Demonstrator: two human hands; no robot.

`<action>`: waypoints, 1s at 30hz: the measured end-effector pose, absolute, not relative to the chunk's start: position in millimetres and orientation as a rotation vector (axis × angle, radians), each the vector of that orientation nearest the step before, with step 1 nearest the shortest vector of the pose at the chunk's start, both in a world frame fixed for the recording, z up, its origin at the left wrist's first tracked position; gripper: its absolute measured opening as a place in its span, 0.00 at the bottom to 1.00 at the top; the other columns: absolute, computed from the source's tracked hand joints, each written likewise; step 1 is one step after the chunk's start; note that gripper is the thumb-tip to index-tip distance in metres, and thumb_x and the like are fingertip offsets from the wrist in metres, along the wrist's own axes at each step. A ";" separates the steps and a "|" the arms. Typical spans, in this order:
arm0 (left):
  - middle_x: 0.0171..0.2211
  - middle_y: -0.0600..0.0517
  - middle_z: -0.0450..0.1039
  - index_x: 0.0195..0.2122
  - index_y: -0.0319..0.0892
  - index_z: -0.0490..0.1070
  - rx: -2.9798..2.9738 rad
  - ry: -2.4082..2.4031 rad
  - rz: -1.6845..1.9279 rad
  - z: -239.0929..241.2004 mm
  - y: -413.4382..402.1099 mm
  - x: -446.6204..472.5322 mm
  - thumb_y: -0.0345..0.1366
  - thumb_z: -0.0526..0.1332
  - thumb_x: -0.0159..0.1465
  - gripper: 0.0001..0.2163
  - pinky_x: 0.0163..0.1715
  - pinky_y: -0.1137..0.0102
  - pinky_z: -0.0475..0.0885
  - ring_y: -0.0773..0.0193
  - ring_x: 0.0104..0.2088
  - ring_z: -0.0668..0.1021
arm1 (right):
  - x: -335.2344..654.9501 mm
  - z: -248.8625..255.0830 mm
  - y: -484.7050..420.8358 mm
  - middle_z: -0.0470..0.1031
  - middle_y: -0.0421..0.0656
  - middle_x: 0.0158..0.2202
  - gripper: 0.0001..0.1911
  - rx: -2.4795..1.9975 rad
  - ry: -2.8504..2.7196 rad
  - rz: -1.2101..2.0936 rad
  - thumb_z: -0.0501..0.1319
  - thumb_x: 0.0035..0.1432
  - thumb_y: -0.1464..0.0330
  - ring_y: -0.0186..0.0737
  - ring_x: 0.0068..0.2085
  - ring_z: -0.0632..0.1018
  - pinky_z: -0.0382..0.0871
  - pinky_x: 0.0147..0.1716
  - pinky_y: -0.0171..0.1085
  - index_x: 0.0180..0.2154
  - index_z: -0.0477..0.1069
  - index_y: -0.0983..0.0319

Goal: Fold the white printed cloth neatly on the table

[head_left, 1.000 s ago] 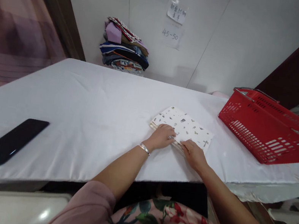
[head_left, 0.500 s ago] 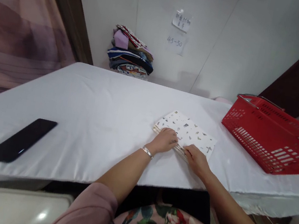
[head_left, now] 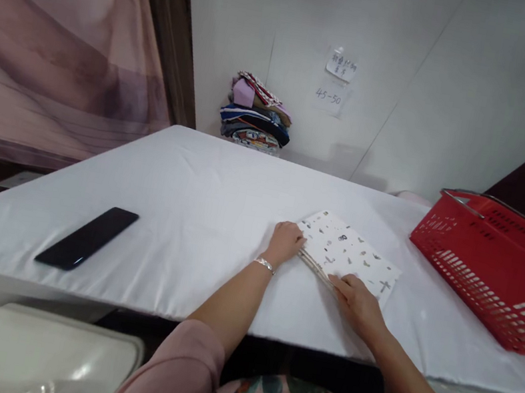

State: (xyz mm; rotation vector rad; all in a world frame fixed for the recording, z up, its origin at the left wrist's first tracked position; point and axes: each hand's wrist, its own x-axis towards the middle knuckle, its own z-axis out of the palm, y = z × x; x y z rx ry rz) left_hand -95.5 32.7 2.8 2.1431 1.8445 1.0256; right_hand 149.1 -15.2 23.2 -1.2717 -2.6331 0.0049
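While flat, folded printed cloth (head_left: 351, 256), L hand (head_left: 286, 241)

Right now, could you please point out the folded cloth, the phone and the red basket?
folded cloth (head_left: 351, 253), head view, middle of its printed top.
phone (head_left: 87, 237), head view, centre of its dark screen.
red basket (head_left: 486, 280), head view, near side wall.

Only readable bit is on the wall: the lower paper note (head_left: 328, 99) says "45-50" in handwriting; the smaller note (head_left: 341, 66) taped just above it has a couple lines of handwritten characters, too small and blurry to make out; nothing else carries text
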 end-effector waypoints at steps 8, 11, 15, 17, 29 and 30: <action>0.35 0.50 0.71 0.28 0.42 0.71 1.846 2.041 1.024 -2.9 37.3 -105.1 0.33 0.55 0.60 0.07 0.40 0.67 0.66 0.62 0.40 0.71 | 157.8 10.9 -23.8 0.71 0.46 0.42 0.19 -1.187 -2.610 -0.107 0.49 0.61 0.69 0.45 0.41 0.71 0.65 0.37 0.39 0.50 0.70 0.56; 0.36 0.50 0.71 0.30 0.42 0.71 1.848 2.063 1.037 -1.5 36.6 -104.0 0.32 0.55 0.60 0.06 0.41 0.66 0.66 0.61 0.41 0.71 | 161.7 5.8 -27.3 0.71 0.47 0.45 0.18 -1.171 -2.589 -0.122 0.48 0.61 0.69 0.46 0.43 0.70 0.65 0.41 0.41 0.50 0.70 0.59; 0.43 0.50 0.72 0.41 0.44 0.70 2.032 2.002 1.163 4.5 29.8 -92.9 0.32 0.54 0.62 0.09 0.53 0.60 0.59 0.61 0.48 0.70 | 160.8 3.6 -31.1 0.71 0.48 0.45 0.18 -1.159 -2.585 -0.129 0.50 0.61 0.70 0.46 0.44 0.70 0.66 0.42 0.42 0.49 0.70 0.60; 0.49 0.50 0.70 0.47 0.45 0.67 2.198 1.893 1.156 4.9 25.9 -83.6 0.36 0.53 0.64 0.11 0.58 0.57 0.52 0.60 0.54 0.66 | 158.8 3.3 -33.2 0.71 0.48 0.45 0.18 -1.161 -2.581 -0.135 0.51 0.60 0.71 0.46 0.44 0.71 0.66 0.42 0.43 0.49 0.70 0.60; 0.60 0.47 0.60 0.52 0.45 0.64 2.297 1.870 0.821 -14.5 29.1 -71.0 0.44 0.49 0.65 0.17 0.60 0.50 0.46 0.54 0.62 0.56 | 155.0 19.1 -6.8 0.65 0.49 0.57 0.19 -1.158 -2.479 0.121 0.50 0.62 0.62 0.47 0.58 0.65 0.63 0.53 0.48 0.52 0.68 0.59; 0.60 0.48 0.60 0.52 0.45 0.64 2.295 1.868 0.823 -14.2 28.7 -71.8 0.44 0.49 0.65 0.16 0.60 0.50 0.46 0.54 0.62 0.56 | 152.1 16.0 -5.2 0.62 0.49 0.59 0.21 -1.147 -2.537 0.089 0.50 0.62 0.61 0.48 0.60 0.62 0.60 0.55 0.50 0.55 0.65 0.60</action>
